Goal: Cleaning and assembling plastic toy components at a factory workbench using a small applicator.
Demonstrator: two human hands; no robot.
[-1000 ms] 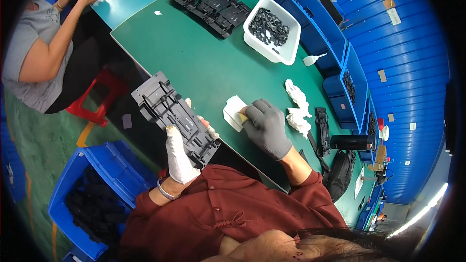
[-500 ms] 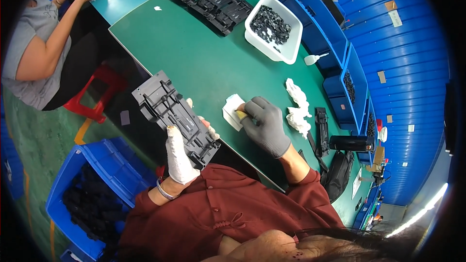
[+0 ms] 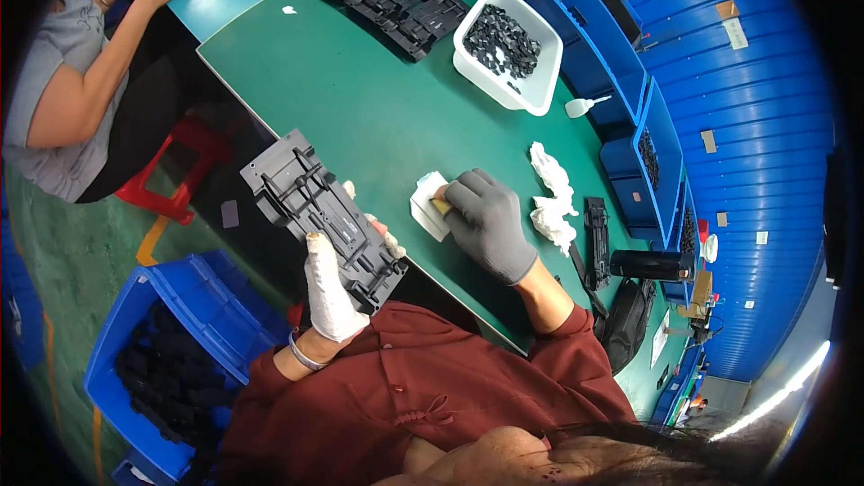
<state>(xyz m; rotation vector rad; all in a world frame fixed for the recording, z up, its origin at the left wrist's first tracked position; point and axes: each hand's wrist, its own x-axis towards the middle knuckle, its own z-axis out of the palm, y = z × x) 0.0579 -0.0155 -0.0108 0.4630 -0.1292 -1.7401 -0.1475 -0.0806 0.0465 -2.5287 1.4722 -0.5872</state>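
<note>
A black moulded plastic chassis (image 3: 301,182) with ribs and rods on its face is tilted at the table's near left edge. My left hand (image 3: 328,292), in a white glove with some fingertips bare, is closed around its lower end, thumb on the front and fingers along the far side. Farther right, my right hand (image 3: 490,227) wears a grey glove with a bare tip. It pinches a small yellow piece (image 3: 440,205), mostly covered by the fingers, over a flat white pad (image 3: 425,207) on the green table. Whether the piece touches the pad is hard to make out.
Similar chassis parts (image 3: 391,0) lie at the back, beside a white tub (image 3: 549,72) of small black pieces. Blue bins (image 3: 625,162) line the right side, near crumpled white cloth (image 3: 552,198) and a black bottle (image 3: 652,265). A blue crate (image 3: 135,306) stands lower left; another person sits beyond.
My right hand has shifted very slightly up and left with the yellow piece. The chassis and my left hand hold nearly the same place.
</note>
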